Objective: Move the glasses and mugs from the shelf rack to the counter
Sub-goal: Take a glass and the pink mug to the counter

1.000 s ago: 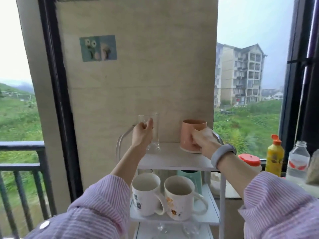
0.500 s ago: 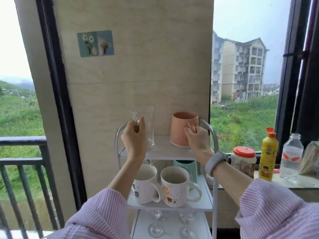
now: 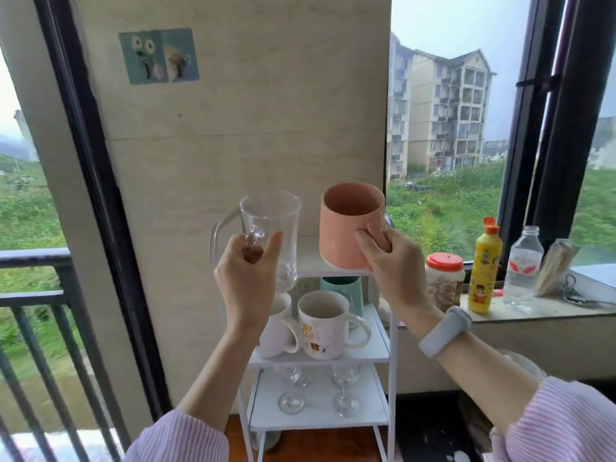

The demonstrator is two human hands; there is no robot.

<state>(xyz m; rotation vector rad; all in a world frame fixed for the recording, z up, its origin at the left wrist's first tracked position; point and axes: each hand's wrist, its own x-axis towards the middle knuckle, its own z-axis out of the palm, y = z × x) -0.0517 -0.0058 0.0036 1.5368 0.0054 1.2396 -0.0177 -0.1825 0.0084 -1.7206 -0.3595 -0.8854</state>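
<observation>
My left hand (image 3: 248, 275) grips the handle of a clear glass mug (image 3: 276, 228), held above the top shelf of the white rack (image 3: 383, 351). A pink mug (image 3: 346, 231) is lifted off that shelf by my right hand (image 3: 393, 261), which holds its handle side. On the middle shelf stand two white mugs (image 3: 325, 325) and a teal cup (image 3: 346, 288) behind them. Stemmed glasses (image 3: 291, 391) stand on the lower shelf. The counter (image 3: 540, 306) runs along the window to the right of the rack.
On the counter stand a red-lidded jar (image 3: 443, 281), a yellow bottle (image 3: 483, 271), a clear water bottle (image 3: 523, 265), a bundle of sticks and some keys. A beige pillar rises behind the rack. A black railing lies to the left.
Both hands have lifted their vessels up off the top shelf and towards me. The view has tilted down, showing the lower shelf with the stemmed glasses.
</observation>
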